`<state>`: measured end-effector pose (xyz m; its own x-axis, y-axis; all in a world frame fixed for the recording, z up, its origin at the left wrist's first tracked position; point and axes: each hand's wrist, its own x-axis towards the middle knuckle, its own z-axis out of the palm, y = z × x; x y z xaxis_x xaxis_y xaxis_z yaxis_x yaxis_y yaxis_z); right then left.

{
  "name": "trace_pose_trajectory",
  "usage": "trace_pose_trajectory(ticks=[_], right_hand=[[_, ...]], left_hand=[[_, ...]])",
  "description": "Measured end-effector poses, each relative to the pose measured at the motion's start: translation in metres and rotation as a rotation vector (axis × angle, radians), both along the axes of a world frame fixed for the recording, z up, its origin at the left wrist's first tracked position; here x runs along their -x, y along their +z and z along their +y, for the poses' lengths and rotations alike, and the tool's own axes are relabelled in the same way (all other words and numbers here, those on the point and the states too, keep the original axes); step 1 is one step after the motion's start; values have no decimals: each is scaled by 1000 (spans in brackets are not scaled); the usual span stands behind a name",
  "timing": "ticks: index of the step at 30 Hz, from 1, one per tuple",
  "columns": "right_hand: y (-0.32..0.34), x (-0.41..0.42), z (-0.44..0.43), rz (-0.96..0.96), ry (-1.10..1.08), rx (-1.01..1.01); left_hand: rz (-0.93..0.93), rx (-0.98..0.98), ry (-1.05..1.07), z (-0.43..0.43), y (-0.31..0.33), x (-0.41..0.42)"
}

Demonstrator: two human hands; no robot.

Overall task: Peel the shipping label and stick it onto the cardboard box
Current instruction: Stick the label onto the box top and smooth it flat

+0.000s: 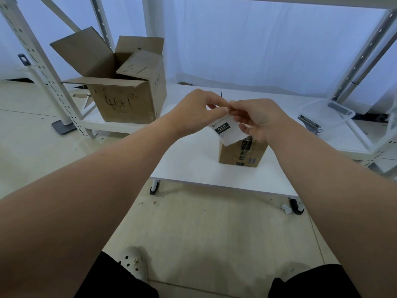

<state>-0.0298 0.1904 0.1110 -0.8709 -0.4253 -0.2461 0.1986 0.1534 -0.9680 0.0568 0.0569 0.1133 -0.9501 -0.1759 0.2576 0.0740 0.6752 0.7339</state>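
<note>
A white shipping label with a black "010" band hangs in the air above the low table. My left hand and my right hand both pinch its top edge, fingertips meeting at one corner. Just below and behind the label stands a small closed cardboard box with dark tape across its top. My right hand covers part of the box's top.
The small box rests on a low white table with black feet. A large open cardboard box stands at the back left on a shelf base. A clear plastic bin is at the right. White rack posts rise on both sides.
</note>
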Motion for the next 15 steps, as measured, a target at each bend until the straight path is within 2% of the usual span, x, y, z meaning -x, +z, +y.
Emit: trace_pose_trajectory(ticks=[3, 6, 9, 11, 15], right_hand=[[0, 0, -1, 79, 23, 6], [0, 0, -2, 272, 65, -99], [-2, -3, -1, 474, 121, -209], [-2, -6, 1, 515, 182, -217], [-4, -2, 5, 518, 225, -207]], left_hand=[[13, -69, 15, 1, 1, 1], [59, -256, 67, 1, 2, 4], [-28, -416, 68, -6, 1, 7], [-114, -432, 60, -10, -2, 7], [-164, -478, 47, -10, -2, 6]])
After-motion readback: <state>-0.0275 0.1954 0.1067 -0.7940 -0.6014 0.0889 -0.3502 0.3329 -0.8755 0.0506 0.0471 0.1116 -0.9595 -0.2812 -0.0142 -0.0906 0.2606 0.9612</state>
